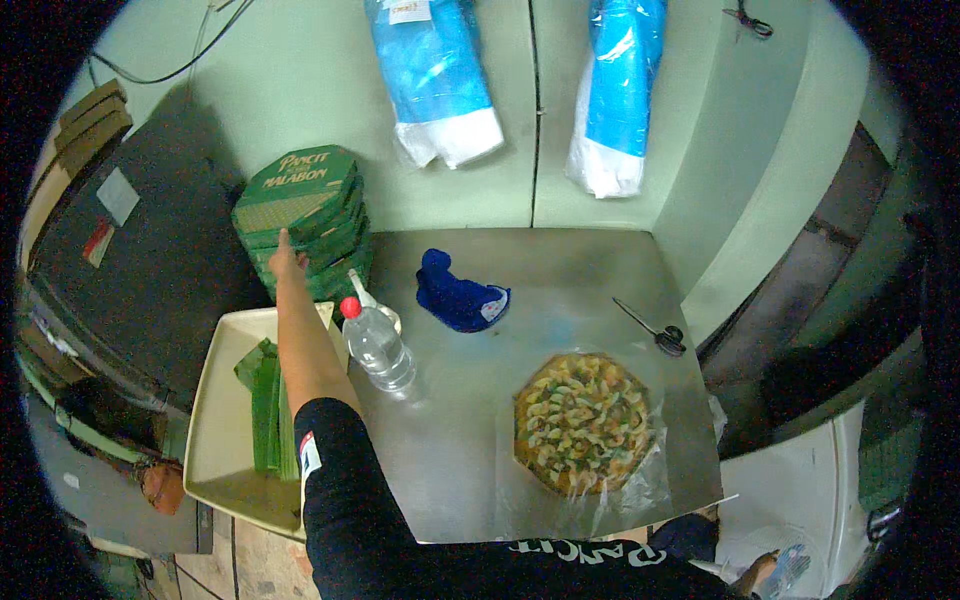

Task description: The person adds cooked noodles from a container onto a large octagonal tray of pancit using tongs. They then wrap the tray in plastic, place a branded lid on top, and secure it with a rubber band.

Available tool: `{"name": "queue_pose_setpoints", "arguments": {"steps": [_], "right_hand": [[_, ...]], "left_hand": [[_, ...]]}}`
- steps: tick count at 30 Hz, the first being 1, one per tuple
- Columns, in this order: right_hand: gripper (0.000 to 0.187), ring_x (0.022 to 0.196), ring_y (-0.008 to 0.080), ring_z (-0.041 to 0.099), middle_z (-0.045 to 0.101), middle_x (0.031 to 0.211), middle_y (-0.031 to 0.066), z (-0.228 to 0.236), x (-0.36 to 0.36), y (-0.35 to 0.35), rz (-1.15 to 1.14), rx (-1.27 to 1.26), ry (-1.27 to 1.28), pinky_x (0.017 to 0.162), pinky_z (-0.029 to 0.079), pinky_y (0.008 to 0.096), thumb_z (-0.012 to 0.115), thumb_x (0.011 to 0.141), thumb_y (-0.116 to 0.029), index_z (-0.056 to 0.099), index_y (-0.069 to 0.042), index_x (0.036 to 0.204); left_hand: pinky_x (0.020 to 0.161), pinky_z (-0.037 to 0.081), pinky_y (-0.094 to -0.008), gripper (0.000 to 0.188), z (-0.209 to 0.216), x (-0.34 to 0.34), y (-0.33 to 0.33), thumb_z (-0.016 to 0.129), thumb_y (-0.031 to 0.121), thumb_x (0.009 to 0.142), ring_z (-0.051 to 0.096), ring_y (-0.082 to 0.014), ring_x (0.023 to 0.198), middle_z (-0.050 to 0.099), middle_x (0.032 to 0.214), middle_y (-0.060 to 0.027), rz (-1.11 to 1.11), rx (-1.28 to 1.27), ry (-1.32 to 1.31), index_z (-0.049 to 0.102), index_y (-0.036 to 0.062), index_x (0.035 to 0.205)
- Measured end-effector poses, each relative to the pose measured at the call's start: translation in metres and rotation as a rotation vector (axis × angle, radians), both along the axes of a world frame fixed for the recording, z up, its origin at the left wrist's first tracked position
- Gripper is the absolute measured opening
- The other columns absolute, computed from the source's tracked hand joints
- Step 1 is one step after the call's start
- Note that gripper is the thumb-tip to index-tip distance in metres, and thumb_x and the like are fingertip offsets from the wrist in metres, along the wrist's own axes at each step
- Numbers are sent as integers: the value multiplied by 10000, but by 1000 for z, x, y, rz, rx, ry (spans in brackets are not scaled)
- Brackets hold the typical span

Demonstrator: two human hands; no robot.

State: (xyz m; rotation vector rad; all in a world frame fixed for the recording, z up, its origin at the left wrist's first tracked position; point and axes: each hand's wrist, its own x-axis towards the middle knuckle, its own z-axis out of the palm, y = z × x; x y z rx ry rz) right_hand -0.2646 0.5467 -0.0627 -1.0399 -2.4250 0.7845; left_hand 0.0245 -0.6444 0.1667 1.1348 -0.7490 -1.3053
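Note:
My left arm reaches across to a stack of green octagonal boxes (300,205) at the back left. My left hand (287,258) is at the front of the stack, its index finger stretched up against the boxes and the other fingers partly hidden. Low at the right, beyond the table's edge, my right hand (762,573) is closed on clear plastic (792,570), whose form is hard to make out. An octagonal noodle dish (583,424) topped with egg slices and greens lies on a clear plastic sheet (650,480) at the table's front right.
On the metal table (450,440) are a clear bottle (380,350) with a red cap, a white bottle (372,300), a blue cloth cap (460,295) and scissors (660,335). A cream tray (222,440) at left holds green leaves (268,410). Blue-and-white packs (435,80) hang behind.

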Motion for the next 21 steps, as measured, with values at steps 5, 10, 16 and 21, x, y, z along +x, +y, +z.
{"name": "queue_pose_setpoints", "arguments": {"steps": [5, 10, 16, 21], "right_hand": [[445, 771, 226, 579, 630, 936, 115, -3, 27, 22, -80, -102, 97, 635, 453, 352, 423, 938, -432, 600, -68, 1124], [466, 676, 174, 565, 632, 860, 82, -7, -18, 36, 52, -341, 347, 543, 445, 311, 430, 928, -479, 610, -81, 1089], [477, 389, 71, 370, 537, 607, 57, 32, -97, -54, 400, -398, 225, 353, 302, 234, 454, 946, -445, 592, -19, 1110], [528, 325, 106, 341, 443, 476, 31, 75, -89, -126, 467, -440, 270, 317, 282, 256, 423, 941, -488, 625, -1, 970]], "left_hand": [[444, 445, -369, 596, 6, -9, -10, 794, 430, 695, 529, -248, 517, 534, 678, -137, 52, -21, 21, 519, -81, 830], [425, 445, -371, 442, 16, -8, -16, 763, 290, 762, 548, -247, 520, 539, 680, -136, 110, -81, 115, 520, -79, 791], [469, 450, -367, 345, 22, -3, -18, 611, 232, 880, 552, -257, 553, 556, 758, -141, 132, -93, 248, 482, -77, 964], [628, 466, -399, 353, 13, 4, -24, 568, 253, 910, 533, -244, 609, 538, 854, -134, -53, -114, 471, 460, -54, 1045]]}}
